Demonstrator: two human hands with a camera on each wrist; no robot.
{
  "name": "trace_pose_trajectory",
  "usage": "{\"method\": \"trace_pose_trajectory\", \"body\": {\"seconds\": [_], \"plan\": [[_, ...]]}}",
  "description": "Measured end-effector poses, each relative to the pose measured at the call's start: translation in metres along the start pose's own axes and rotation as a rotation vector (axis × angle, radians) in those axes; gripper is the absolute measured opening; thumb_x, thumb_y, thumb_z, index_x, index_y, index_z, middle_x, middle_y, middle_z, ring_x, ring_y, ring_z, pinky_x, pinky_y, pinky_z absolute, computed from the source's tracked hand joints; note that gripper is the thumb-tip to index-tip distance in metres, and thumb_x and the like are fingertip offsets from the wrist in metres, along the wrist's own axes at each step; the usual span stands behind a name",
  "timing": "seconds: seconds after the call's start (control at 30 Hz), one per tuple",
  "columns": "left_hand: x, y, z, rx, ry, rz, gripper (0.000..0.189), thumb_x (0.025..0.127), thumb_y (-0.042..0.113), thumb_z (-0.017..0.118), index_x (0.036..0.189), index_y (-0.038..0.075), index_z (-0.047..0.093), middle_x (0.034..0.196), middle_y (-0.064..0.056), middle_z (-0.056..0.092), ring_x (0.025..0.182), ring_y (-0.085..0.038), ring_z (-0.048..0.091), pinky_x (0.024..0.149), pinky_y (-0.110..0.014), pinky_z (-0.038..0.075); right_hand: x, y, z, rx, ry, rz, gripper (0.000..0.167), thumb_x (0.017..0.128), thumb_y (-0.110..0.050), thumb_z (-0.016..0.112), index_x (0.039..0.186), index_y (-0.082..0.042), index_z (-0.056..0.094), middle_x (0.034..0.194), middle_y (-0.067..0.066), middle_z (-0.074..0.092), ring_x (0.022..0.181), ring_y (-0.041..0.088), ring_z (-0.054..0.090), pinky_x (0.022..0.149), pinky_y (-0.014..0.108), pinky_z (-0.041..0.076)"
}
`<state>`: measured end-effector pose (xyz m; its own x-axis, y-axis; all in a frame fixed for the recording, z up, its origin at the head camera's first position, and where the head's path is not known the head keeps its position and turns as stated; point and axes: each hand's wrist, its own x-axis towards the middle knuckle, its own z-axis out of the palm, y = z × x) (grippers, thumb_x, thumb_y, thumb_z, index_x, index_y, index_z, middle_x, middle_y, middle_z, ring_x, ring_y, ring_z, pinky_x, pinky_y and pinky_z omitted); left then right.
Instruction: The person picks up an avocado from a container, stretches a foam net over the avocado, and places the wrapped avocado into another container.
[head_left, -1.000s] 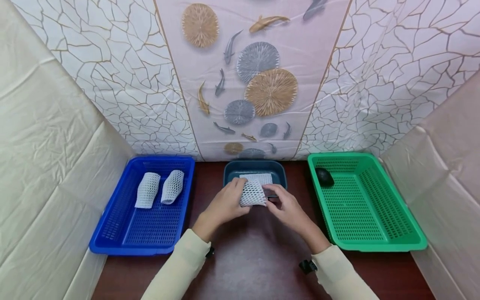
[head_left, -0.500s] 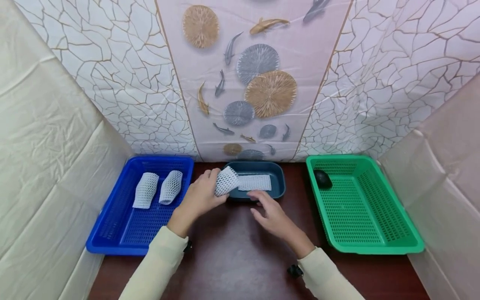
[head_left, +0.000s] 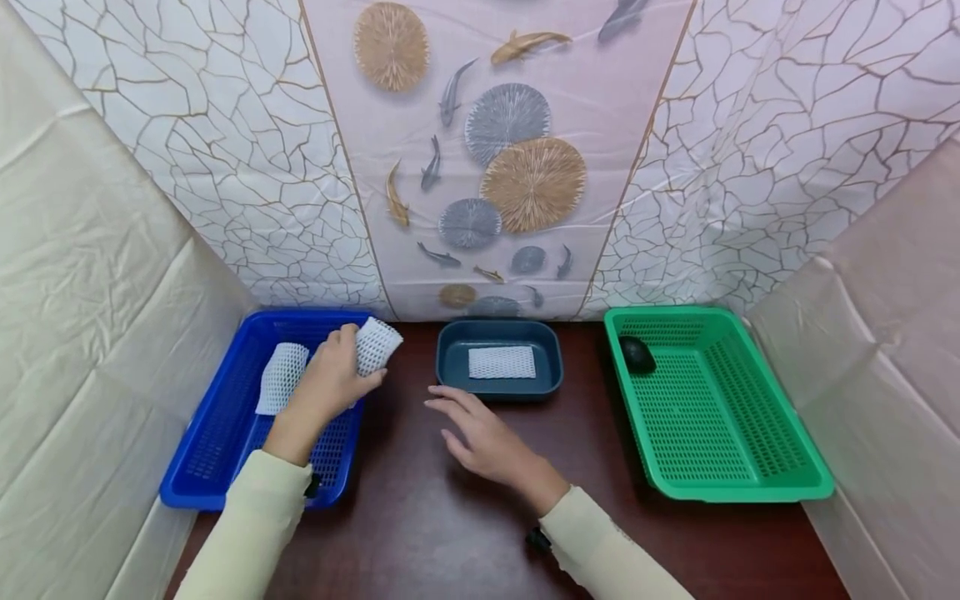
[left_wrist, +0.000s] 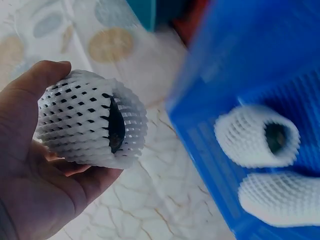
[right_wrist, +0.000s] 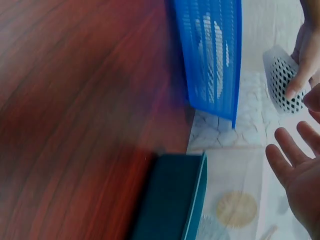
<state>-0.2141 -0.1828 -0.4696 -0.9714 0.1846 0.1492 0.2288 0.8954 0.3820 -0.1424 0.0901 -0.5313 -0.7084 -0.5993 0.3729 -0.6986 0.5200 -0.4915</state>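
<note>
White mesh sleeve (head_left: 377, 347), yep, your left hand (head_left: 332, 379) is gripping it, blue basket (head_left: 213, 417) sitting below that hand; your right hand (head_left: 483, 437) is hovering, fingers stretched.

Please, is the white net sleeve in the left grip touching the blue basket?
Apart. In the left wrist view, the patterned backdrop shows plainly between the white net sleeve in the left grip and the blue basket.

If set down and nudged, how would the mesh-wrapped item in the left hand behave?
The mesh-wrapped item would probably roll, given its rounded sides. Looking open-meshed, it likely gives when squeezed, and that latticed texture should resist slipping.
</note>
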Motion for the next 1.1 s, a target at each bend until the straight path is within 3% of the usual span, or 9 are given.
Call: {"method": "trace_pose_trajectory", "body": {"seconds": [0.27,0.47,0.7,0.93,1.1], "plan": [[-0.006,-0.049,-0.017,-0.014,-0.120,-0.106,0.081,0.086,0.032,0.078,0.136,-0.014,0.035,0.128,-0.042,0.046,0.100,-0.054,0.061,0.081,-0.063,0.053,0.018,-0.010,0.035,-0.101,-0.078,-0.118,0.055,0.099,-0.012,0.064,0.152,-0.013,0.049,0.161,0.004,0.042,0.143,0.022,0.047,0.113,0.035,0.045],[-0.012,-0.078,-0.018,0.009,-0.215,-0.181,0.083,0.087,0.032,0.077,0.135,-0.019,0.032,0.128,-0.048,0.042,0.102,-0.058,0.059,0.082,-0.065,0.052,0.028,-0.022,0.052,-0.137,-0.140,-0.188,0.059,0.099,-0.014,0.063,0.155,-0.015,0.045,0.163,0.006,0.039,0.140,0.022,0.051,0.113,0.035,0.045],[-0.016,-0.098,-0.018,0.073,-0.391,-0.314,0.098,0.089,0.040,0.075,0.144,-0.023,0.024,0.137,-0.053,0.037,0.118,-0.067,0.050,0.092,-0.072,0.047,0.037,-0.035,0.068,-0.164,-0.227,-0.238,0.067,0.099,-0.017,0.065,0.160,-0.019,0.038,0.168,0.006,0.031,0.141,0.021,0.051,0.111,0.036,0.047],[-0.021,-0.115,-0.020,0.086,-0.481,-0.446,0.104,0.089,0.035,0.075,0.148,-0.025,0.013,0.141,-0.054,0.033,0.129,-0.069,0.039,0.104,-0.074,0.039,0.044,-0.044,0.080,-0.220,-0.344,-0.219,0.073,0.100,-0.019,0.062,0.164,-0.028,0.027,0.173,0.002,0.017,0.134,0.021,0.056,0.103,0.036,0.052],[-0.025,-0.127,-0.017,0.091,-0.536,-0.520,0.105,0.088,0.031,0.075,0.146,-0.026,0.009,0.139,-0.055,0.033,0.129,-0.066,0.040,0.107,-0.071,0.039,0.046,-0.045,0.089,-0.272,-0.418,-0.221,0.075,0.101,-0.022,0.061,0.165,-0.031,0.023,0.174,0.000,0.011,0.133,0.019,0.056,0.103,0.034,0.052]]}}
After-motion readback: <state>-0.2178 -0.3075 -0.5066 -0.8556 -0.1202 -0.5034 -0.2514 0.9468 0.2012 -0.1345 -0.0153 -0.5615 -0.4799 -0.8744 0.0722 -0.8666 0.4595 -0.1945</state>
